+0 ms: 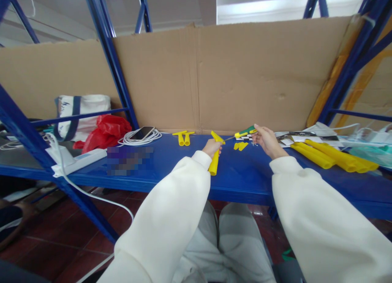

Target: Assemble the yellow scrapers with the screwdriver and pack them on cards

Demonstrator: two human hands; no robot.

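Observation:
My left hand [212, 147] is closed around a yellow plastic tube with a crosspiece [214, 166], tilted over the blue shelf top. A green and yellow screwdriver [244, 133] lies sideways in the fingers of my right hand [266, 141]. Its thin shaft points left and reaches the tube near the crosspiece; whether it meets a screw is too small to tell. Below the screwdriver are small flat yellow pieces [241, 145]. Two yellow T-shaped tubes [184, 139] lie side by side to the left of my left hand.
Several long yellow tubes [332, 156] lie at the right beside papers and plastic wrapping. At the left are a phone [143, 133] on a coiled white cable, a red plastic bag [107, 132], a white power strip [81, 161] and a canvas bag [88, 101]. Cardboard [251, 74] backs the shelf.

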